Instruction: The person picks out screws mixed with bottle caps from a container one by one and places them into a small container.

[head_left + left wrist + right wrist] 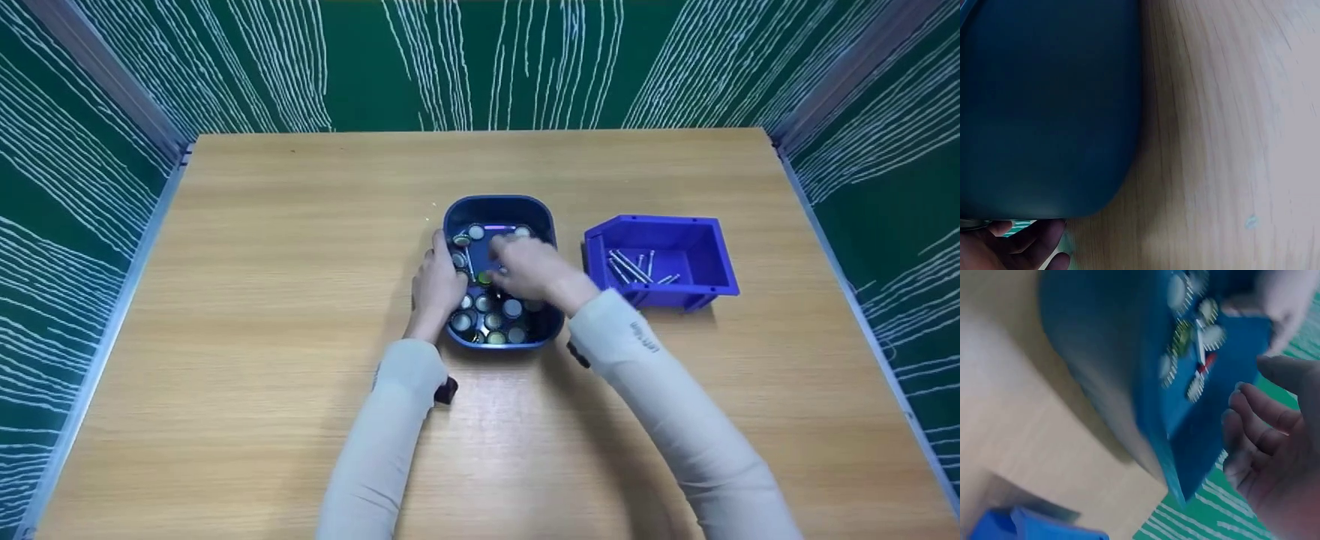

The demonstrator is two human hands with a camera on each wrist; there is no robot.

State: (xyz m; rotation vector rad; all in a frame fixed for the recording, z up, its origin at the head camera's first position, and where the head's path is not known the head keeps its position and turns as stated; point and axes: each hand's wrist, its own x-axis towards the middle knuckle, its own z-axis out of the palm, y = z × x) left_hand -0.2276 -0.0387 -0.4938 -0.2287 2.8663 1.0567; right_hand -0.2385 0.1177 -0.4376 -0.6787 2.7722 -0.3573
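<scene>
My left hand (437, 283) grips the left rim of a dark blue tub (499, 199), thumb over the inside and fingers along the outer wall. In the left wrist view its fingers (1039, 242) lie against the tub's side. Inside the tub are several crimped bottle caps (512, 308), a screw (469, 262) and a thin pinkish strip (498, 227). Over the tub's middle hovers my right hand (531, 268), blurred. The right wrist view shows its fingers loosely bent, thumb apart, with nothing between them. A small red piece (1207, 361) lies among the caps there.
To the tub's right stands a blue-violet storage bin (705, 255) with several screws (630, 266) in it. Both containers stand on a wooden table (300, 300). Green walls with white streaks (360, 75) enclose its back and sides.
</scene>
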